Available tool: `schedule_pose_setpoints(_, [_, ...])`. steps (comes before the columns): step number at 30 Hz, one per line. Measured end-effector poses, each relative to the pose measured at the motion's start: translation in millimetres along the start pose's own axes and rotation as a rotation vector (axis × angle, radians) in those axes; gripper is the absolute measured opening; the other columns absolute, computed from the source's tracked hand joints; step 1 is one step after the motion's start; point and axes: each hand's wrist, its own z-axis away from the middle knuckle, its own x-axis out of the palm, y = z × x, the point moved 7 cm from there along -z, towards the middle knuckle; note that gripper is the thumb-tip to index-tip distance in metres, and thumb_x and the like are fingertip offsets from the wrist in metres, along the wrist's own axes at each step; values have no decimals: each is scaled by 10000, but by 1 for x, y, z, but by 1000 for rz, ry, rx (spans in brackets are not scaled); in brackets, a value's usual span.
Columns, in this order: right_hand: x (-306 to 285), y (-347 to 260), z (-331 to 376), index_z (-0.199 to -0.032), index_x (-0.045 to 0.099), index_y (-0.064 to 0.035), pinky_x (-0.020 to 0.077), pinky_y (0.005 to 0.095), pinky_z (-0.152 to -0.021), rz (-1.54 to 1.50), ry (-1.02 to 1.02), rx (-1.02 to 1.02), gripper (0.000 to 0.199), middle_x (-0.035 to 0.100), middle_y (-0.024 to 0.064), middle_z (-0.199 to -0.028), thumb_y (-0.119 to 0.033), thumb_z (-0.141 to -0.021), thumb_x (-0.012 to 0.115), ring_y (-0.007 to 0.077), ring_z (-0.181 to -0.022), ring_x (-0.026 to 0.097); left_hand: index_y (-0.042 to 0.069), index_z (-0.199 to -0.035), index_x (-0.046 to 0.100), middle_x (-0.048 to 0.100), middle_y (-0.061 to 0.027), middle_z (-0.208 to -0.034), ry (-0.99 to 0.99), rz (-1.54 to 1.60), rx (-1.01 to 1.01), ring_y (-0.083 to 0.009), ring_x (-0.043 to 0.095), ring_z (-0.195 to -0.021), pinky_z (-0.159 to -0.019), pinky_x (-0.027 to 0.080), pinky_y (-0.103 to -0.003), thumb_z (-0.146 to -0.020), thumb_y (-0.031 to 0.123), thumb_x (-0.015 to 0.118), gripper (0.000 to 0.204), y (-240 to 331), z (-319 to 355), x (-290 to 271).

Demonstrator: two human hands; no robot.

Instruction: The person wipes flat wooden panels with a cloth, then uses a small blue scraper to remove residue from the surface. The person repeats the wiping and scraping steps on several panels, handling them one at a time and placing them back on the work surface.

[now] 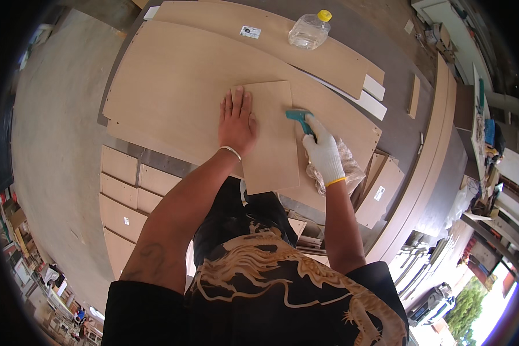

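Note:
My bare left hand (237, 121) lies flat, fingers stretched out, across the left edge of a small tan board (274, 155). That board rests on a much larger tan panel (167, 75). In a white knit glove, my right hand (324, 153) grips the handle of a teal scraper (299, 115). The scraper's wide head is at the small board's right edge; I cannot tell if it touches. A crumpled, pale brownish rag (349, 164) sits beside and partly behind the gloved hand.
A clear bottle (309, 32) with a yellow cap stands on a panel at the far side. Stacked smaller boards (121, 199) lie low on the left, others (380, 193) on the right. Long planks (427, 155) run along the right. Concrete floor (57, 132) stretches out at left.

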Motion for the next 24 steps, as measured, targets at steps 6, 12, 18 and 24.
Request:
schedule_pose_setpoints(6, [-15,-19,-25,-1395,660,-65,522,427,-971,51,-184,-101,477,730,273,-1150,-196,-945,569,416,-1112,687,63,-1652,325,187,-142,-1766,20,-10,8,-414,186,-1614,-1327,155,-526,-1051,231,458,638,1,0,-1])
schedule_pose_setpoints(12, [-9,-49,-62,-1396,683,-34,479,304,-700,229,-449,-67,497,659,72,-819,-158,-925,585,160,-742,595,68,-1646,328,202,-141,-1759,5,-39,-2,-415,194,-1610,-1325,164,-529,-1050,232,468,634,1,0,-2])
schedule_pose_setpoints(18, [-14,-49,-46,-1311,716,-17,528,403,-768,270,-550,-15,466,730,192,-895,-214,-909,586,315,-798,680,63,-1634,346,212,-137,-1755,-23,-21,-17,-414,199,-1608,-1326,164,-534,-1040,231,477,630,0,0,-3])
schedule_pose_setpoints(24, [-19,-25,-35,-1282,754,-29,349,261,-528,56,-625,308,396,545,-32,-713,-144,-938,597,78,-604,455,59,-1622,368,231,-135,-1746,12,-11,-9,-410,203,-1607,-1329,167,-528,-1035,231,489,623,1,0,-5])
